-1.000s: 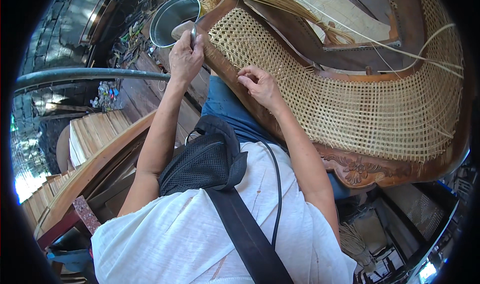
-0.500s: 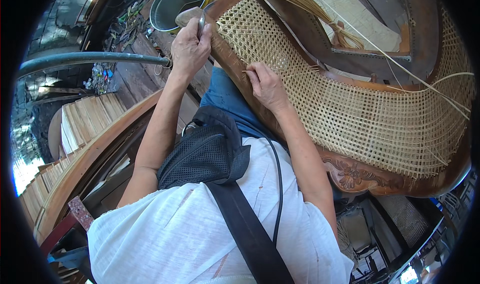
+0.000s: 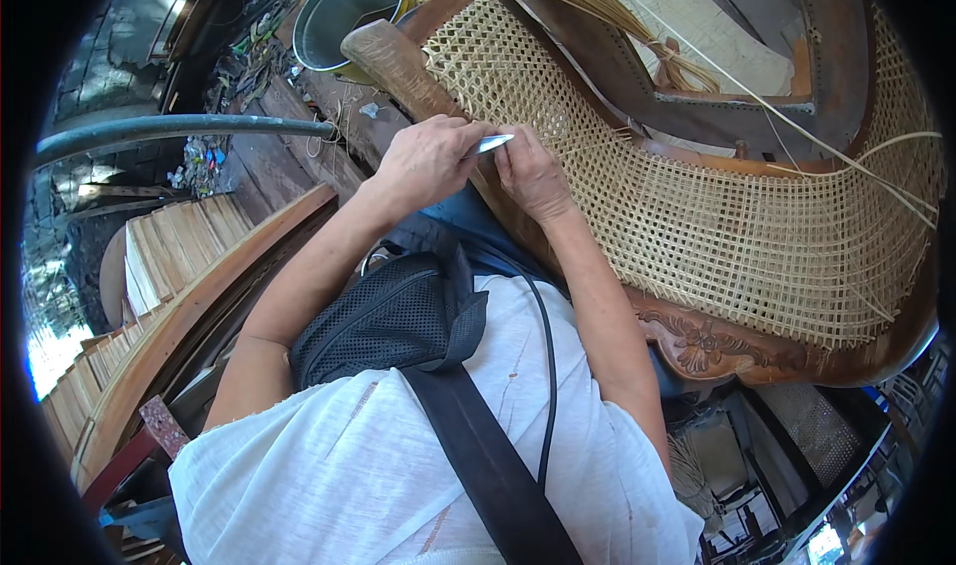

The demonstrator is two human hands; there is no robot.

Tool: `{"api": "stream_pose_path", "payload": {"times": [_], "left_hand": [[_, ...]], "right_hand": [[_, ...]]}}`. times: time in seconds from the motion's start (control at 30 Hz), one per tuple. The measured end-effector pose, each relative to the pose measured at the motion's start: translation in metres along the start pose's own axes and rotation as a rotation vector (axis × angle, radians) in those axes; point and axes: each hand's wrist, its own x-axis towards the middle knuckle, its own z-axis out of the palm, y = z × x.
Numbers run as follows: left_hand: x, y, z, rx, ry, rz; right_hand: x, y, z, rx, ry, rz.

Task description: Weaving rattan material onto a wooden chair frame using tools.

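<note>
My left hand [image 3: 430,161] is closed on a knife, whose shiny pointed blade [image 3: 494,143] reaches toward my right fingers. Pinched closed beside the blade tip, my right hand [image 3: 534,175] holds a thin brown stick, now mostly hidden by the fingers. Both hands meet over the wooden rail of a curved chair frame [image 3: 410,73]. Woven cane webbing [image 3: 687,222] spans this frame to the right of my hands, with an open hexagonal pattern at the top and a squarer weave lower down.
A metal bucket [image 3: 317,29] stands beyond the rail end. A bundle of cane strands [image 3: 588,7] lies across the frame's far side, with loose strands trailing right. A grey-green pipe [image 3: 179,125] juts in from the left, above stacked wood slats [image 3: 179,241]. Carving [image 3: 707,342] decorates the near rail.
My left hand has come down from the rail's end, bringing the knife to my right fingers. My right hand has barely moved; the stick showing in its pinch is now hidden.
</note>
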Motion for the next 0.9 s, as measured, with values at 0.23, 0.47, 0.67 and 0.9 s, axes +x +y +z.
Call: {"api": "stream_pose_path", "payload": {"times": [0.23,0.47,0.67,0.9], "left_hand": [[-0.01,0.005,0.009,0.198,-0.031,-0.025],[-0.017,-0.019,0.003,-0.063,0.221,-0.13],[-0.024,-0.028,-0.004,-0.297,0.379,-0.341],[-0.027,-0.024,0.004,-0.364,0.387,-0.342]], "right_hand": [[-0.003,-0.002,-0.005,0.238,-0.006,0.12],[0.018,0.004,-0.023,0.288,-0.124,0.108],[0.032,0.006,-0.035,0.24,-0.351,0.102],[0.033,0.003,-0.033,0.2,-0.345,0.039]]}}
